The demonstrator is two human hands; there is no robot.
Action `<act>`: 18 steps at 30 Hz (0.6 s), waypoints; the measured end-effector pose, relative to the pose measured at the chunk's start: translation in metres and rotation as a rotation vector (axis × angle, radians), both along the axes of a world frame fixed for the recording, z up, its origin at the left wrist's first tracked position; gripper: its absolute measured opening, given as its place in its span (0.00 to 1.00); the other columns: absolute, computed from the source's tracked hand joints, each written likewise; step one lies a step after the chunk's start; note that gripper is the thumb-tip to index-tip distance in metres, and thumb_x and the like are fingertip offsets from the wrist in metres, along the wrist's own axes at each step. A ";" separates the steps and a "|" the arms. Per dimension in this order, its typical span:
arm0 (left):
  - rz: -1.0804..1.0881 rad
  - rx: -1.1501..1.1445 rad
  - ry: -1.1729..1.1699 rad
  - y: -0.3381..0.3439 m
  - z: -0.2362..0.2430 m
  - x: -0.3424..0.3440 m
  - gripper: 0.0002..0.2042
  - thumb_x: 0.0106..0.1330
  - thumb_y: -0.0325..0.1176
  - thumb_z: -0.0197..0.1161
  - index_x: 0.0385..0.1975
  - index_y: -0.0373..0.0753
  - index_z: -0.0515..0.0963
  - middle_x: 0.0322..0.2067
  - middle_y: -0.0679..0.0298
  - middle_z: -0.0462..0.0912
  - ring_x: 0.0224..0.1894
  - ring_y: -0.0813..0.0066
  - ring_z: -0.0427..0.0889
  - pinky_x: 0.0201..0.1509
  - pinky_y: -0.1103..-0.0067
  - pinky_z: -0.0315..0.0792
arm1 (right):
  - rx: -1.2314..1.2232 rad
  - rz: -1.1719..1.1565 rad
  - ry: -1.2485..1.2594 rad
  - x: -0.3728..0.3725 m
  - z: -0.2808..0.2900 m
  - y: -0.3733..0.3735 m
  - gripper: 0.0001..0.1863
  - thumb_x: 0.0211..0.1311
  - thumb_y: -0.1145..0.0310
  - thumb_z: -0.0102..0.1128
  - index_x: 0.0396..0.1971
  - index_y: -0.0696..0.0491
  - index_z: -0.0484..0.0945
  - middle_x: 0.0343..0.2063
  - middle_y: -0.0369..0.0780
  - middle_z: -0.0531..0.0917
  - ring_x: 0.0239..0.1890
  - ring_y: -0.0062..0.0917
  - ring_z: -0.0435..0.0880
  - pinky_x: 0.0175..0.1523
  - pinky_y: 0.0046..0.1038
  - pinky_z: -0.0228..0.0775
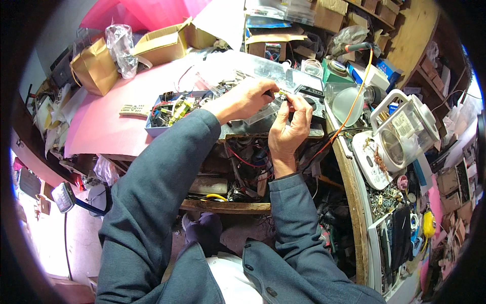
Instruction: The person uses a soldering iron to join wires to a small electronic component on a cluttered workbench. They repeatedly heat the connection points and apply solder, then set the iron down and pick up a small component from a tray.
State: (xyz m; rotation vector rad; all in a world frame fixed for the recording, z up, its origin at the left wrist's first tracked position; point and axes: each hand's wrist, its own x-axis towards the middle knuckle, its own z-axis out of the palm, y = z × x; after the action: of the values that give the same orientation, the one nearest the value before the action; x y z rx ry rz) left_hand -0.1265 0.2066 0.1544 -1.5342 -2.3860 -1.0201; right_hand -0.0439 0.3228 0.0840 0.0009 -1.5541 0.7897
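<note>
My left hand reaches over a clutter of small parts, its fingers closed around a small dark-and-yellow piece, too small to make out. My right hand is just right of and below it, thumb and fingers pinched at the same piece. Beneath and behind both hands are clear plastic cases with small metal parts. A blue box full of small components and wires lies left of my left hand. A dark device lies partly visible to the right of my right hand.
A pink sheet covers the left tabletop, with a remote and cardboard boxes. An electric kettle, orange cord and plastic tubs crowd the right side. A cluttered open compartment with a wooden edge sits below my hands.
</note>
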 end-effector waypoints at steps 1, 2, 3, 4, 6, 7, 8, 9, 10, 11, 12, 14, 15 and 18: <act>-0.001 -0.019 -0.001 0.001 -0.001 -0.002 0.13 0.65 0.27 0.61 0.49 0.35 0.77 0.40 0.53 0.85 0.43 0.60 0.84 0.49 0.70 0.77 | 0.000 0.003 0.000 0.000 0.000 0.000 0.10 0.62 0.79 0.59 0.43 0.58 0.79 0.40 0.45 0.81 0.45 0.37 0.80 0.53 0.36 0.72; -0.005 -0.038 -0.003 0.003 -0.003 -0.005 0.14 0.65 0.26 0.61 0.50 0.35 0.77 0.40 0.53 0.84 0.43 0.58 0.84 0.49 0.69 0.77 | -0.003 0.001 -0.001 0.000 0.000 0.000 0.10 0.62 0.79 0.59 0.43 0.58 0.79 0.40 0.45 0.81 0.45 0.38 0.80 0.53 0.36 0.72; 0.008 -0.086 0.069 0.004 -0.005 -0.007 0.14 0.65 0.26 0.61 0.49 0.36 0.77 0.40 0.52 0.84 0.43 0.56 0.84 0.49 0.69 0.77 | -0.006 0.000 -0.001 0.000 0.000 0.000 0.10 0.62 0.79 0.59 0.43 0.58 0.79 0.40 0.45 0.81 0.45 0.38 0.80 0.53 0.36 0.72; 0.022 -0.135 0.140 0.002 -0.007 -0.011 0.14 0.64 0.26 0.61 0.49 0.36 0.77 0.41 0.51 0.84 0.44 0.55 0.84 0.50 0.68 0.77 | -0.010 0.000 -0.002 0.000 0.000 0.001 0.10 0.62 0.80 0.59 0.43 0.58 0.79 0.40 0.45 0.81 0.45 0.38 0.80 0.53 0.36 0.72; 0.071 -0.207 0.196 -0.001 -0.003 -0.009 0.13 0.64 0.25 0.60 0.49 0.36 0.78 0.41 0.50 0.84 0.44 0.52 0.83 0.50 0.66 0.76 | -0.010 0.002 -0.010 0.000 0.000 0.001 0.10 0.62 0.80 0.59 0.43 0.58 0.79 0.40 0.45 0.81 0.45 0.37 0.80 0.52 0.35 0.72; 0.106 -0.229 0.181 -0.004 0.000 -0.009 0.13 0.64 0.25 0.60 0.48 0.36 0.79 0.42 0.50 0.84 0.45 0.51 0.83 0.51 0.66 0.76 | -0.010 0.004 -0.014 0.001 0.000 0.001 0.10 0.61 0.80 0.59 0.42 0.59 0.79 0.40 0.45 0.81 0.45 0.37 0.80 0.52 0.35 0.73; 0.142 -0.247 0.165 -0.006 0.003 -0.009 0.13 0.63 0.25 0.60 0.48 0.37 0.79 0.42 0.49 0.83 0.45 0.49 0.82 0.51 0.65 0.76 | -0.015 0.012 -0.014 0.001 0.000 0.001 0.10 0.61 0.80 0.59 0.43 0.59 0.79 0.41 0.45 0.81 0.45 0.37 0.80 0.52 0.35 0.73; 0.125 -0.190 0.171 -0.006 -0.003 -0.016 0.12 0.64 0.26 0.60 0.47 0.37 0.80 0.43 0.49 0.83 0.46 0.51 0.82 0.52 0.65 0.75 | -0.020 0.021 -0.015 0.001 0.001 -0.001 0.10 0.61 0.80 0.59 0.43 0.59 0.79 0.41 0.45 0.80 0.45 0.37 0.80 0.52 0.35 0.73; 0.121 -0.170 0.222 -0.006 -0.005 -0.019 0.12 0.64 0.26 0.57 0.46 0.36 0.80 0.40 0.49 0.84 0.44 0.50 0.83 0.49 0.65 0.76 | -0.026 0.030 -0.015 0.002 0.001 -0.001 0.10 0.61 0.81 0.59 0.43 0.59 0.79 0.41 0.45 0.80 0.45 0.37 0.80 0.52 0.35 0.73; 0.117 -0.150 0.273 -0.005 -0.005 -0.019 0.12 0.64 0.26 0.55 0.45 0.36 0.80 0.37 0.49 0.84 0.42 0.50 0.84 0.46 0.65 0.77 | -0.017 0.027 -0.014 0.001 0.001 -0.001 0.10 0.61 0.81 0.59 0.43 0.59 0.79 0.41 0.45 0.80 0.45 0.37 0.80 0.52 0.35 0.73; 0.113 -0.131 0.324 -0.005 -0.005 -0.019 0.12 0.64 0.26 0.52 0.44 0.36 0.80 0.35 0.48 0.85 0.39 0.50 0.85 0.43 0.65 0.78 | -0.007 0.025 -0.013 0.001 0.000 -0.001 0.11 0.61 0.81 0.59 0.43 0.58 0.79 0.42 0.45 0.80 0.45 0.37 0.80 0.52 0.35 0.74; 0.117 -0.170 0.237 -0.001 0.000 -0.014 0.12 0.64 0.27 0.59 0.47 0.36 0.79 0.40 0.50 0.83 0.44 0.51 0.83 0.49 0.65 0.76 | 0.003 0.022 -0.015 0.001 0.000 0.000 0.11 0.62 0.81 0.59 0.44 0.58 0.79 0.42 0.45 0.80 0.45 0.37 0.80 0.51 0.35 0.74; 0.120 -0.190 0.194 0.002 0.004 -0.011 0.13 0.64 0.27 0.62 0.48 0.36 0.78 0.43 0.51 0.82 0.47 0.52 0.81 0.51 0.65 0.75 | 0.004 0.023 -0.018 0.001 0.000 0.000 0.11 0.62 0.81 0.59 0.44 0.59 0.79 0.42 0.45 0.80 0.45 0.37 0.80 0.51 0.35 0.74; 0.051 -0.190 0.206 0.008 -0.003 -0.013 0.15 0.64 0.29 0.63 0.50 0.37 0.77 0.43 0.51 0.82 0.46 0.51 0.81 0.51 0.64 0.75 | 0.023 0.010 -0.019 0.001 -0.001 0.001 0.11 0.62 0.80 0.58 0.45 0.59 0.78 0.42 0.45 0.80 0.46 0.38 0.80 0.51 0.35 0.74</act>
State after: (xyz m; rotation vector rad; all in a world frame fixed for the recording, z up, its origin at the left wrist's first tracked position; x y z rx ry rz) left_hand -0.1391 0.2149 0.1519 -1.5429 -2.4190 -0.6072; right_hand -0.0430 0.3240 0.0828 0.0185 -1.5822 0.7814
